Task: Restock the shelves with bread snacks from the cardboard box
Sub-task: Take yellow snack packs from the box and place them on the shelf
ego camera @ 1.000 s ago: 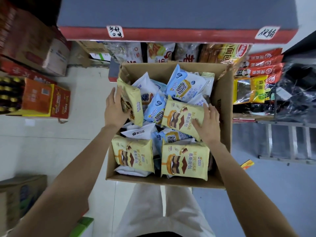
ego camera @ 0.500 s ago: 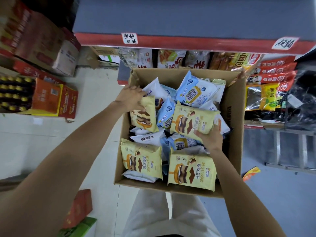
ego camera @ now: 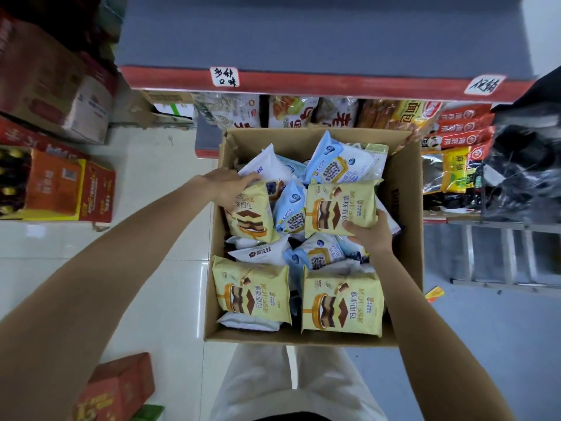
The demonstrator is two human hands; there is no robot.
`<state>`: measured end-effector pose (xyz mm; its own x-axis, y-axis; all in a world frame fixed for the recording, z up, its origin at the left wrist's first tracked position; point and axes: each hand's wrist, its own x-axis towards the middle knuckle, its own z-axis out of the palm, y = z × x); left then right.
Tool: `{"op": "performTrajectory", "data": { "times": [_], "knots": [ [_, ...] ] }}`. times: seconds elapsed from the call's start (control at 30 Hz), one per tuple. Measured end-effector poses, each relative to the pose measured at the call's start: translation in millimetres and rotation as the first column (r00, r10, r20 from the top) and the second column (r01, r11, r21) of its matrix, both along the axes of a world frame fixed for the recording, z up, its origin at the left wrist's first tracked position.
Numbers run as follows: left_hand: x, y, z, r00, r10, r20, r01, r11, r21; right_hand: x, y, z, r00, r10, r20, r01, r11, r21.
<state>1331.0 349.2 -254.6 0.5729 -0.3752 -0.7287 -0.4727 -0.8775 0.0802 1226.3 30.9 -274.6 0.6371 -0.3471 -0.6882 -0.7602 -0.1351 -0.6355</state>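
An open cardboard box (ego camera: pixel 406 226) stands on the floor in front of me, full of yellow mousse bread packets and blue-and-white bread packets (ego camera: pixel 331 165). My left hand (ego camera: pixel 226 185) grips the top edge of one yellow packet (ego camera: pixel 250 214) at the box's left side. My right hand (ego camera: pixel 368 233) holds the lower right corner of another yellow packet (ego camera: pixel 340 208), lifted a little above the pile. Two more yellow packets (ego camera: pixel 252 294) lie at the near end of the box. Above the box runs a grey shelf with a red front edge (ego camera: pixel 303 83).
A lower shelf behind the box holds snack bags (ego camera: pixel 291 112). Red and yellow packets (ego camera: pixel 458 141) hang on the right above a metal ladder (ego camera: pixel 510 253). Cartons (ego camera: pixel 69 189) stack on the left over white floor tiles. A red carton (ego camera: pixel 118 387) sits by my left leg.
My left hand turned its yellow packet from edge-on to face up and shifted to its top edge. My right hand curled under the other yellow packet and raised it slightly.
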Motion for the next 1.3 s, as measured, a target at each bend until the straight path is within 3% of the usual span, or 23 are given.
{"op": "performTrajectory", "data": {
  "times": [0.23, 0.37, 0.43, 0.5, 0.6, 0.67, 0.77, 0.97, 1.23, 1.3],
  "knots": [
    [-2, 0, 39, 0.997, 0.063, 0.048, -0.055, 0.987, -0.153, -4, -1, 14, 0.995, 0.046, 0.087, -0.035, 0.991, -0.126],
    [-21, 9, 53, 0.941, 0.339, -0.013, -0.336, 0.926, -0.171, -10, -8, 30, 0.986, 0.09, 0.14, -0.063, 0.981, -0.181],
    [-36, 14, 56, 0.8, 0.583, -0.138, -0.597, 0.753, -0.278, -10, -13, 42, 0.978, 0.116, 0.171, -0.082, 0.978, -0.193],
    [-52, 15, 64, 0.594, 0.76, -0.266, -0.781, 0.464, -0.417, -10, -21, 57, 0.97, 0.113, 0.214, -0.074, 0.981, -0.182],
    [-73, 9, 83, 0.351, 0.871, -0.344, -0.828, 0.117, -0.548, -9, -35, 81, 0.941, 0.143, 0.308, -0.092, 0.981, -0.173],
    [-83, 7, 99, 0.253, 0.892, -0.374, -0.802, -0.023, -0.597, -4, -42, 94, 0.916, 0.195, 0.35, -0.132, 0.972, -0.194],
    [-93, 5, 125, 0.196, 0.887, -0.417, -0.754, -0.135, -0.642, 8, -52, 117, 0.874, 0.283, 0.395, -0.22, 0.955, -0.198],
    [-105, 4, 173, 0.193, 0.867, -0.46, -0.663, -0.231, -0.713, 28, -46, 180, 0.75, 0.343, 0.566, -0.317, 0.937, -0.147],
    [-98, 12, 225, 0.254, 0.895, -0.367, -0.558, -0.174, -0.811, 56, -21, 236, 0.651, 0.275, 0.708, -0.312, 0.947, -0.081],
    [-94, 18, 234, 0.262, 0.905, -0.336, -0.561, -0.141, -0.815, 64, -13, 245, 0.659, 0.185, 0.729, -0.306, 0.951, 0.034]
  ]
}}
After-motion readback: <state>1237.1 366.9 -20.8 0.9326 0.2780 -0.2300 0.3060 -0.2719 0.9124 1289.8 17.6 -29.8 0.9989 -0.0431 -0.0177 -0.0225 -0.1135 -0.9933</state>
